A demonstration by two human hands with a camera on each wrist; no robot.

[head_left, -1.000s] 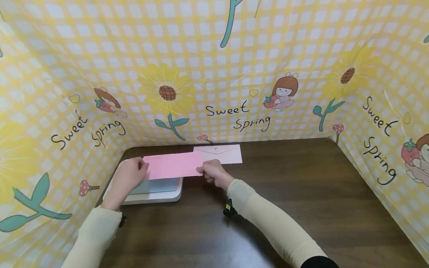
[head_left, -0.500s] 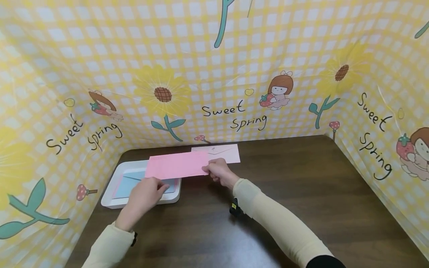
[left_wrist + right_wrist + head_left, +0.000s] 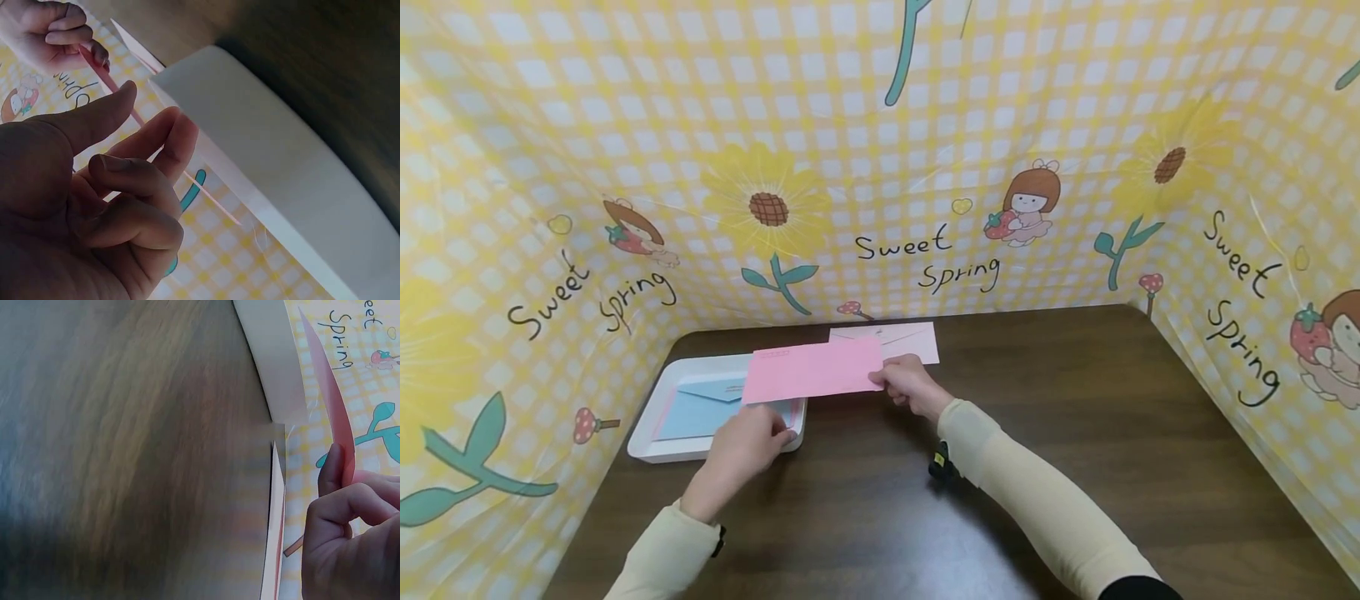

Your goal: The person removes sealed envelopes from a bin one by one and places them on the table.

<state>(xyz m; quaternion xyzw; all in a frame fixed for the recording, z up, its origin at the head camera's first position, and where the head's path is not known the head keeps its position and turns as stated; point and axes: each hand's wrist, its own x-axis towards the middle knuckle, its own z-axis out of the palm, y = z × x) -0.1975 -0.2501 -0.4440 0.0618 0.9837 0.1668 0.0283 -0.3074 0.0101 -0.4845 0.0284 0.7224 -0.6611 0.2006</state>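
My right hand (image 3: 912, 385) pinches the right end of a pink envelope (image 3: 814, 371), held flat above the table and partly over a white tray (image 3: 718, 451). In the right wrist view the envelope (image 3: 334, 403) appears nearly edge-on between thumb and fingers. My left hand (image 3: 750, 442) is at the tray's front right part, below the envelope. In the left wrist view its thumb stands apart from the loosely bent fingers, nothing between them, and the fingertips are close to the tray's wall (image 3: 250, 131); whether they touch it I cannot tell. A blue envelope (image 3: 696, 417) lies in the tray over something pink.
Behind the pink envelope, a pale pink envelope (image 3: 910, 342) lies flap up at the table's back edge, partly covered from view. The brown wooden table (image 3: 1075, 417) is enclosed at the back and sides by a yellow checked cloth (image 3: 880, 167).
My left hand has let go of the pink envelope's left end and come down to the tray's front right. The right hand has drawn the envelope to the right, uncovering the blue one.
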